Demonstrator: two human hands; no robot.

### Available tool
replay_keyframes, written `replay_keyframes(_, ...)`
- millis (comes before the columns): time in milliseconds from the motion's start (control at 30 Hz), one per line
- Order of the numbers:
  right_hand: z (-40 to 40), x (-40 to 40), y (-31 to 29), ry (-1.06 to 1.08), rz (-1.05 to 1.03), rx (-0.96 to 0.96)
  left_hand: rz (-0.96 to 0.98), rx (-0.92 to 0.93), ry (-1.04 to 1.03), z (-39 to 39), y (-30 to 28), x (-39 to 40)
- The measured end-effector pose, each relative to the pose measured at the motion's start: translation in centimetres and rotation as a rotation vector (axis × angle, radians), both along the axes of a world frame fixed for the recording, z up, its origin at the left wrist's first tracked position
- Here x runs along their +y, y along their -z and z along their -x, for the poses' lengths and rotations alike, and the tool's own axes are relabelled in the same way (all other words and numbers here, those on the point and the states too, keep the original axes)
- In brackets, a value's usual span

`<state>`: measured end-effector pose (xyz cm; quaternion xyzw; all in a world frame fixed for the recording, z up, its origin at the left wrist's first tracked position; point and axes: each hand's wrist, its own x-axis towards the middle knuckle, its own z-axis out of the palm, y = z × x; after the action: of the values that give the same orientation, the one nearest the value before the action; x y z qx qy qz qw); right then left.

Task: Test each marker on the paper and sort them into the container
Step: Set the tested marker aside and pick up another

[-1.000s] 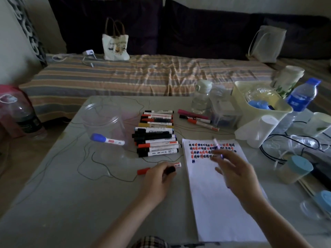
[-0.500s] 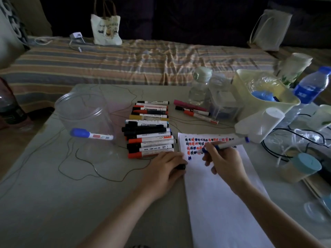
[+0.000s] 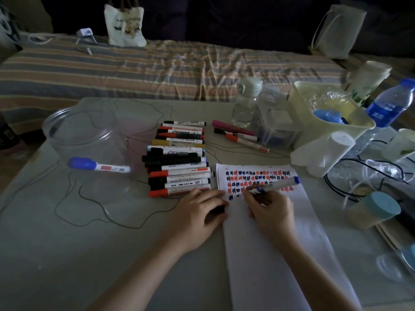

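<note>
Lowered to the paper point(image 3: 269, 243), her right hand point(image 3: 269, 209) pinches the blue marker point(image 3: 272, 186) for scribbling while her left hand point(image 3: 197, 212) grips its cap point(image 3: 218, 208).

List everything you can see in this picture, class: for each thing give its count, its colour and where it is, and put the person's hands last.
paper: one, white, rows of red, blue and black test marks at its top, table centre-right
blue marker: one, white barrel, tip on paper
marker pile: over ten, red, black and yellow caps, left of paper
three markers: pink, black, red, behind paper
clear container: one, table left, a blue-capped marker inside
water bottles: two, clear, one blue-labelled, table back
cream bin: one, table right
teal-lidded jar: one, right edge
tote bags: two, pale, on striped bed
left hand: grips a black cap beside paper
right hand: grips the blue marker
</note>
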<state>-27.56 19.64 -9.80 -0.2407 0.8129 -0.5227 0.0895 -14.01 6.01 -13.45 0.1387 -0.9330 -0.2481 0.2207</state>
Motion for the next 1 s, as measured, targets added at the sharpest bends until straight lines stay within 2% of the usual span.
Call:
replay_keyframes(200, 0.19, -0.16, 0.68, 0.012, -0.059, 0.039, -0.004, -0.002, -0.012, -0.07, -0.28, 0.12)
replay_keyframes(833, 0.05, 0.07, 0.84, -0.025, -0.035, 0.047, 0.009, -0.009, -0.03, -0.23, -0.55, 0.39)
replay_keyframes(1000, 0.09, -0.12, 1.06, -0.007, -0.069, 0.123, 0.023, -0.003, -0.031, -0.18, -0.4, 0.34)
